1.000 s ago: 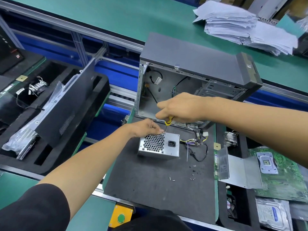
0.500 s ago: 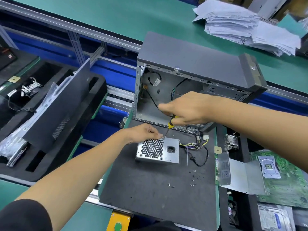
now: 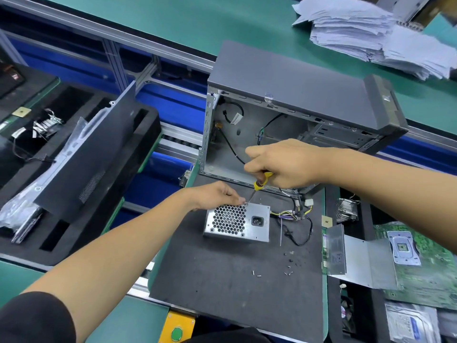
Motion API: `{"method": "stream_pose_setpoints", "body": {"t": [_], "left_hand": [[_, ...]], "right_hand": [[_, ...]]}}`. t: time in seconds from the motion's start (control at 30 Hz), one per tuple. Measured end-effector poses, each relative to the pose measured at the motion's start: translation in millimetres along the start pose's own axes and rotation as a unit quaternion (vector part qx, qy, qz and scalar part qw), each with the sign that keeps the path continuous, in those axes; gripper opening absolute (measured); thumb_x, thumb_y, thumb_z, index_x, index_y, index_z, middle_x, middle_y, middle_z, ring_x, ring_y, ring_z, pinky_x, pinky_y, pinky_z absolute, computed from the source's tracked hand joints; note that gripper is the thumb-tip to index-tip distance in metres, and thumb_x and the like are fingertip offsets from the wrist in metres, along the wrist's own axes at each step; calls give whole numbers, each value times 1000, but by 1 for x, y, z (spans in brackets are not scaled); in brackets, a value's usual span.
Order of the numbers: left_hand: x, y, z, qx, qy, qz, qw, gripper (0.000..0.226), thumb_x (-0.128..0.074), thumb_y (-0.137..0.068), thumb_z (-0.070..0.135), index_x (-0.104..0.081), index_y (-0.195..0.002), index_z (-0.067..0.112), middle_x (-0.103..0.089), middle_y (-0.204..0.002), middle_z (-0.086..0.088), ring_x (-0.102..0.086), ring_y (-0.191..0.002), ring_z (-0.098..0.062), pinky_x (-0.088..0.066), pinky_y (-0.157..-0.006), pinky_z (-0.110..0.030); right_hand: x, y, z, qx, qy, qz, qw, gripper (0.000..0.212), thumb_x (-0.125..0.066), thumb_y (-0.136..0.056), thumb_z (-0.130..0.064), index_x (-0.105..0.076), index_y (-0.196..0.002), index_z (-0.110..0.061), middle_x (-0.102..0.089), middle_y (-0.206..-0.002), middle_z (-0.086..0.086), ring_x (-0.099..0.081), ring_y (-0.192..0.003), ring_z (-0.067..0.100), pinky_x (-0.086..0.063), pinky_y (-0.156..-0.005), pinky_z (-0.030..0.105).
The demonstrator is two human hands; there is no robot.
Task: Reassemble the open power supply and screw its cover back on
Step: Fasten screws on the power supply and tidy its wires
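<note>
Green bench [image 3: 197, 23]; dark mat [image 3: 222, 280] carries open PC case [image 3: 291, 95]. Power supply [image 3: 237, 222] lies before it. Left hand [image 3: 215, 195] pinches its top edge; right hand [image 3: 282, 162] grips yellow screwdriver [image 3: 259, 184], tip at that edge.

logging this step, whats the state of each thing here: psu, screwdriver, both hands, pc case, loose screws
power supply: closed, flat on the mat
screwdriver: tilted, tip at the supply's top edge
right hand: grips the screwdriver handle
left hand: fingertips at the screwdriver tip; whether they pinch a screw is unclear
computer case: side open, mostly empty
loose screws: scattered on the mat
</note>
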State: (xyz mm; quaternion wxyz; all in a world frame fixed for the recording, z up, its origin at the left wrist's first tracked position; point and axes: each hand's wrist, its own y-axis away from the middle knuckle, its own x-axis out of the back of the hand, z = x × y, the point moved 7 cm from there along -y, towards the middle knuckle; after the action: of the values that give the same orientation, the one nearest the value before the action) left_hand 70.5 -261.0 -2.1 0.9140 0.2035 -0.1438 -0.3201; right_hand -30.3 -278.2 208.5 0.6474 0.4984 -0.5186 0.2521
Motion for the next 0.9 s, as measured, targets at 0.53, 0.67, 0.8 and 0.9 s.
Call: {"method": "stream_pose_setpoints", "body": {"t": [0.53,0.67,0.8,0.9], "left_hand": [[-2,6,-1,78,138,-36,987,35,-65,-98,45,-73,-110,12,-77,-103,-8,-71,-90,-18,-54,-81,-32],[-3,5,4,54,105,-50,992,24,-62,-101,42,-77,-98,24,-77,-102,-2,-71,-89,-13,-52,-84,-28],[-4,6,8,44,88,-58,993,24,-60,-102,42,-77,-103,25,-77,-109,-1,-69,-97,-13,-46,-97,-33],[-4,7,14,21,70,-58,996,21,-59,-103,35,-74,-111,23,-75,-114,6,-66,-107,-11,-44,-106,-35]], "right_hand": [[0,3,0,13,93,21,995,16,-55,-85,-27,-41,-89,-33,-30,-88,-10,-44,-65,18,-24,-47,30],[0,4,0,14,97,27,995,16,-55,-86,-27,-40,-89,-33,-31,-89,-9,-45,-65,19,-25,-46,30],[3,8,3,9,85,40,996,18,-54,-85,-28,-38,-86,-35,-31,-89,-11,-40,-65,15,-21,-47,29],[5,10,7,-2,73,45,996,20,-55,-85,-29,-36,-85,-36,-30,-89,-13,-37,-64,13,-20,-48,29]]}}
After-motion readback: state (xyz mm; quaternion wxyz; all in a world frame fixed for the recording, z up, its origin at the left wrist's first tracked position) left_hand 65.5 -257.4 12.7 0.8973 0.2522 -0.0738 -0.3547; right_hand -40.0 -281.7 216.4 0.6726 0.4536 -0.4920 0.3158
